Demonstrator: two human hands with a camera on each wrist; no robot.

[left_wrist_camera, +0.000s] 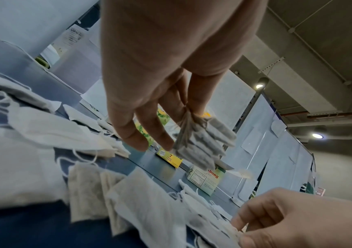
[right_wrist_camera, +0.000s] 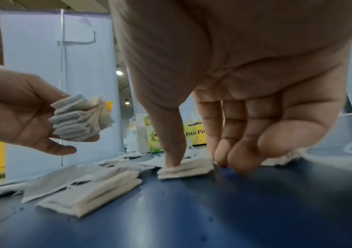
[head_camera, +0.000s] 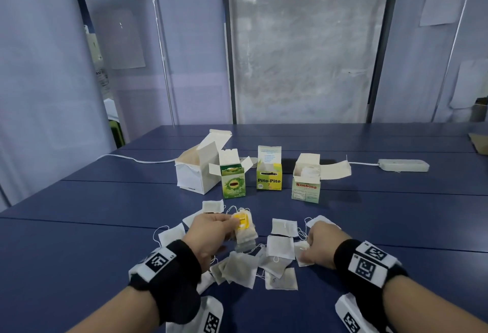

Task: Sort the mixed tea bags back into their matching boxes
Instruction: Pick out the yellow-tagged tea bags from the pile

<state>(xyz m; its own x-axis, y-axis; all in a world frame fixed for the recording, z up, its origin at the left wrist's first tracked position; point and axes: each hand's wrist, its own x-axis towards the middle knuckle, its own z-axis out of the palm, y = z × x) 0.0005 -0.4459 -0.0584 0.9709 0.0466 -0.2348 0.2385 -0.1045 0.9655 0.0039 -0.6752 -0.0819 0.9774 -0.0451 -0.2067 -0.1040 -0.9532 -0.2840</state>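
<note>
My left hand (head_camera: 211, 229) pinches a bundle of several tea bags with yellow tags (head_camera: 244, 229) above the table; the same bundle (left_wrist_camera: 200, 142) hangs from thumb and fingers, and it shows as a fanned stack (right_wrist_camera: 79, 120). My right hand (head_camera: 320, 242) is down on the table, thumb (right_wrist_camera: 170, 147) and curled fingers pinching a folded tea bag (right_wrist_camera: 185, 168). Loose white tea bags (head_camera: 280, 250) lie scattered between both hands. Behind stand open boxes: green tea box (head_camera: 233, 184), yellow Pito-Pito box (head_camera: 268, 174), Sambong box (head_camera: 306, 187), plain white box (head_camera: 195, 171).
The blue table (head_camera: 79, 240) stretches far and wide. A white power strip (head_camera: 402, 165) with a cable lies at the back right. A white cord (head_camera: 132, 159) runs along the back left. Panels and a frosted window stand behind the table.
</note>
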